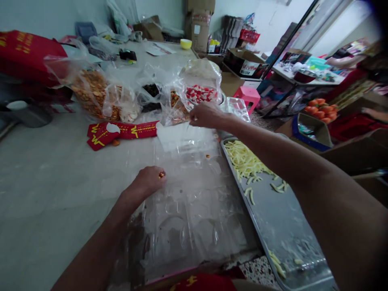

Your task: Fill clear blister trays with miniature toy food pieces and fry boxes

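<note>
My left hand [150, 180] is closed in a fist over the clear plastic sheets [194, 194]. Small orange-brown snack pieces [161, 174] show inside its curled fingers; their exact kind is unclear. Farther forward, my right hand [207, 115] has its fingers pinched together above a whitish plastic bag [182, 137]; whatever they hold, if anything, is hidden. Just beyond it stands an open bag of red-and-white pieces [201, 93]. A bag of mixed small snacks [175, 98] is close to its left. One loose snack piece [207, 156] lies on the plastic.
To the right, a metal tray [273, 210] holds pale yellow curved sticks [244, 157]. Red printed packets [121, 132] lie left of the plastic. Behind them stands a large bag of orange-brown snacks [92, 93]. A pink stool [247, 98] and tomatoes [321, 110] are farther right.
</note>
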`<state>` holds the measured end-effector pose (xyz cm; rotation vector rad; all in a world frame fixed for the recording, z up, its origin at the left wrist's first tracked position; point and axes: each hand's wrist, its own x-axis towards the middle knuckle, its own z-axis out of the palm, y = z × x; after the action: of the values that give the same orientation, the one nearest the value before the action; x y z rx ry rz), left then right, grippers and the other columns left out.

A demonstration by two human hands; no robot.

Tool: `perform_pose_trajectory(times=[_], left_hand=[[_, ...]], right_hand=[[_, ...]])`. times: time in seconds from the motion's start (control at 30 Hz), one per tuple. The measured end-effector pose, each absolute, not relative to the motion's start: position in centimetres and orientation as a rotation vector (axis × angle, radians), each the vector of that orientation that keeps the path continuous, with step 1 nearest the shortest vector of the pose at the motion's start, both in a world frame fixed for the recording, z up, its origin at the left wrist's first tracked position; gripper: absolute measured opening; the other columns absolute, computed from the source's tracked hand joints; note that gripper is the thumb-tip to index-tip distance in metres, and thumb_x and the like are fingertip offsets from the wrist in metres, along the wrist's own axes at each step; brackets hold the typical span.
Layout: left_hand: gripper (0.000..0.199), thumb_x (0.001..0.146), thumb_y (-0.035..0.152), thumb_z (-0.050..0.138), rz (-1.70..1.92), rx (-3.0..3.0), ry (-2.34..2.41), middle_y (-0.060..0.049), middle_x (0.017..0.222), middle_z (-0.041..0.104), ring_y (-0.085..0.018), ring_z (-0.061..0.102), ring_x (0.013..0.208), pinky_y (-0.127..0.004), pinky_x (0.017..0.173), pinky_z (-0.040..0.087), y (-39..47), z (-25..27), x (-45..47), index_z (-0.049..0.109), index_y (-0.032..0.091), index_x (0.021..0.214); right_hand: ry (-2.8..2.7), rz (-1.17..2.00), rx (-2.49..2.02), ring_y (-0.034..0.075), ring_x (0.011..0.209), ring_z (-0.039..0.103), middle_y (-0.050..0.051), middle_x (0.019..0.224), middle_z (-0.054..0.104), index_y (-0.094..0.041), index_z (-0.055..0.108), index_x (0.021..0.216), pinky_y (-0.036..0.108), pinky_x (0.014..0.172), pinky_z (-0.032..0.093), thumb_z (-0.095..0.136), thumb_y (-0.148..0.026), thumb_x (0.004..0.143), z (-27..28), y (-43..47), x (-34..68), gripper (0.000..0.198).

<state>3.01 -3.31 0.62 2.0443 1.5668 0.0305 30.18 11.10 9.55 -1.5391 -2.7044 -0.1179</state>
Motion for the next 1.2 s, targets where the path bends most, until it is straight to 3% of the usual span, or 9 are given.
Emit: perform_pose_trajectory(times=[0.1,0.27,0.37,0.53,0.73,0.83,0.97,1.1,1.2], left_hand=[[0.037,0.077,0.024,0.052,0.128,2.042,1.61,-0.008,0.102,0.076,-0.025,0.067,0.094,-0.033,0.084,0.047,-3.8,2.2,3.1,0.078,0.022,0.103],[0.047,0.082,0.036,0.053,0.546,1.698,1.39,-0.001,0.072,0.067,-0.014,0.057,0.059,-0.025,0.059,0.046,-6.2,3.6,6.2,0.071,0.019,0.122],[0.06,0.084,0.041,0.054,0.686,1.563,1.287,0.001,0.071,0.063,-0.011,0.052,0.052,-0.023,0.054,0.044,-7.4,2.6,9.0,0.059,0.014,0.137],[0.066,0.086,0.042,0.053,0.782,1.568,1.448,-0.003,0.076,0.066,-0.012,0.058,0.057,-0.023,0.059,0.048,-7.0,0.8,10.2,0.052,0.006,0.141],[0.061,0.088,0.041,0.052,0.901,1.6,1.596,-0.007,0.083,0.071,-0.014,0.061,0.062,-0.025,0.063,0.05,-5.2,0.4,8.0,0.056,0.009,0.139],[0.055,0.088,0.041,0.053,0.793,1.711,1.512,-0.007,0.086,0.073,-0.015,0.063,0.066,-0.026,0.068,0.051,-5.0,-0.1,8.9,0.061,0.012,0.135],[0.05,0.088,0.032,0.052,0.593,1.835,1.575,-0.013,0.1,0.075,-0.02,0.068,0.083,-0.028,0.078,0.05,-4.5,-0.6,11.0,0.063,0.01,0.132],[0.045,0.087,0.028,0.052,0.375,1.986,1.566,-0.013,0.119,0.072,-0.023,0.068,0.103,-0.029,0.089,0.048,-3.4,-0.4,12.3,0.068,0.016,0.127],[0.04,0.086,0.026,0.052,0.281,2.05,1.518,-0.013,0.119,0.072,-0.025,0.066,0.107,-0.032,0.091,0.047,-2.9,-0.1,12.6,0.072,0.017,0.119]], right_hand=[[-2.345,-0.099,-1.894,0.021,0.08,0.057,0.006,0.077,0.064,-0.014,0.071,0.081,0.031,0.073,0.038,0.064,-0.028,0.08,11.5,8.8,33.4,0.016],[-1.619,1.064,-2.348,0.009,0.05,0.036,-0.003,0.05,0.04,-0.014,0.057,0.065,0.024,0.05,0.026,0.058,-0.028,0.089,9.2,1.8,35.1,0.029],[-1.41,1.426,-2.356,0.007,0.041,0.025,-0.007,0.047,0.029,-0.017,0.051,0.062,0.021,0.042,0.02,0.053,-0.029,0.092,6.4,-2.6,33.6,0.033],[-0.822,1.948,-2.019,0.005,0.038,0.02,-0.01,0.05,0.025,-0.018,0.048,0.065,0.017,0.036,0.015,0.052,-0.03,0.092,3.2,-7.6,31.1,0.03],[-0.438,2.018,-1.845,0.005,0.037,0.024,-0.01,0.051,0.028,-0.019,0.043,0.071,0.015,0.037,0.016,0.041,-0.033,0.101,1.8,-10.6,30.6,0.033],[-0.506,2.098,-1.696,0.005,0.038,0.023,-0.01,0.052,0.029,-0.018,0.045,0.075,0.017,0.037,0.015,0.042,-0.035,0.102,1.8,-12.0,30.1,0.032],[-0.901,1.96,-1.606,0.005,0.042,0.032,-0.006,0.056,0.043,-0.017,0.048,0.072,0.017,0.038,0.019,0.058,-0.028,0.091,2.5,-12.4,30.1,0.024],[-0.738,1.947,-1.65,0.006,0.045,0.04,0.001,0.066,0.058,-0.014,0.056,0.075,0.017,0.04,0.029,0.052,-0.013,0.083,3.2,-10.4,32.1,0.009],[-0.716,1.905,-1.576,0.007,0.055,0.052,0.007,0.082,0.069,-0.01,0.065,0.088,0.015,0.049,0.042,0.05,0.001,0.073,3.8,-8.9,33.8,0.024]])
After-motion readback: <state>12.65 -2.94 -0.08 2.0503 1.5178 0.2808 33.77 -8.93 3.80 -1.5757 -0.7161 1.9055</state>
